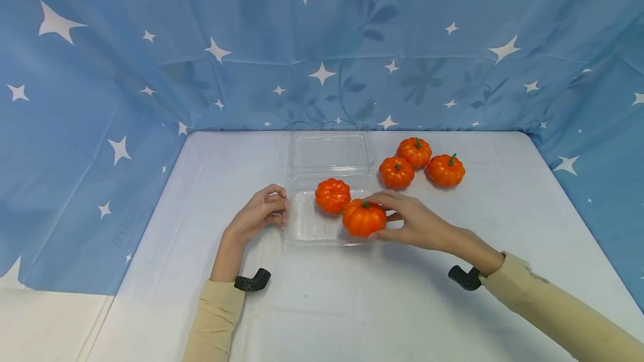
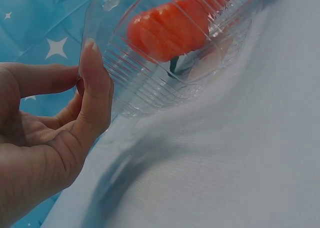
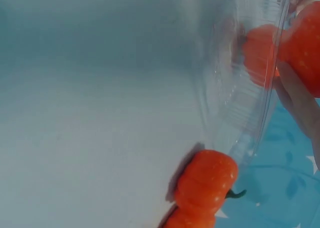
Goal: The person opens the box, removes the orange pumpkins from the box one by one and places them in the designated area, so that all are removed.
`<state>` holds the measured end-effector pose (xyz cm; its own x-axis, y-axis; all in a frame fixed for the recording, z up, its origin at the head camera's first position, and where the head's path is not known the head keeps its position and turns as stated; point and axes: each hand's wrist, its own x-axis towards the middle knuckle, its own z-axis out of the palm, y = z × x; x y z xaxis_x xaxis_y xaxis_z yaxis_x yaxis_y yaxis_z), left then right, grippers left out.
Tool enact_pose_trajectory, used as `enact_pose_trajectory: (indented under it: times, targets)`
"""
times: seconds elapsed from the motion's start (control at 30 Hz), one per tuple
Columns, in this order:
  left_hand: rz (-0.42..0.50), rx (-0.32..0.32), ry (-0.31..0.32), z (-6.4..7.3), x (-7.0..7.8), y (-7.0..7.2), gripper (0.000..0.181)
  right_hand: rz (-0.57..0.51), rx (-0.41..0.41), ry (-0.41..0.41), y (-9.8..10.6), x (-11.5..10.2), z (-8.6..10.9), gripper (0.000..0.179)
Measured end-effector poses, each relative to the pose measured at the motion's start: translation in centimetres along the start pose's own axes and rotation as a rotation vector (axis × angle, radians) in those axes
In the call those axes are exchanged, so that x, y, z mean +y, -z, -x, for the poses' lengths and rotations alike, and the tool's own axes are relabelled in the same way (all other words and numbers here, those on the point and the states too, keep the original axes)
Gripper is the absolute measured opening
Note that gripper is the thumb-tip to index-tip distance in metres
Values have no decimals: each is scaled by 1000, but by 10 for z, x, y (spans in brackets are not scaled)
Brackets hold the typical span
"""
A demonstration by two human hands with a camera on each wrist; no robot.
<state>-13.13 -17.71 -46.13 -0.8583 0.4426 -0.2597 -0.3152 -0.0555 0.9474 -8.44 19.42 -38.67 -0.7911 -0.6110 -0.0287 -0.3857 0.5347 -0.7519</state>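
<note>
An open clear plastic clamshell box [image 1: 306, 223] lies in the middle of the table, its lid [image 1: 329, 152] folded back away from me. My left hand [image 1: 261, 210] pinches the box's left rim between thumb and fingers, as the left wrist view shows. Inside, toward the left, sits one small orange pumpkin [image 1: 332, 194]. My right hand [image 1: 420, 221] grips a second orange pumpkin [image 1: 363, 220] from its right side, green stem up, over the front right part of the box. In the right wrist view this held pumpkin [image 3: 306, 50] shows close at the rim.
Three more orange pumpkins with green stems stand grouped right of the lid: a near one [image 1: 396, 174], a back one [image 1: 415, 152] and a right one [image 1: 445, 171]. A blue curtain with white stars [image 1: 322, 74] hangs behind the white-covered table [image 1: 503, 205].
</note>
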Motion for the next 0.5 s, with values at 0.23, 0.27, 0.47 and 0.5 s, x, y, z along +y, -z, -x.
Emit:
enact_pose_trajectory:
  times: [0.23, 0.27, 0.47, 0.5]
  targets:
    - [-18, 10, 2, 2, 2, -2, 17, 41, 69, -17, 11, 5, 14, 64]
    - [-20, 11, -1, 2, 2, -2, 19, 47, 83, -19, 13, 6, 16, 65]
    - [-27, 19, -4, 2, 2, -1, 26, 66, 155, -50, 24, 12, 26, 68]
    - [-29, 21, -2, 2, 3, -1, 26, 69, 165, -58, 26, 13, 28, 69]
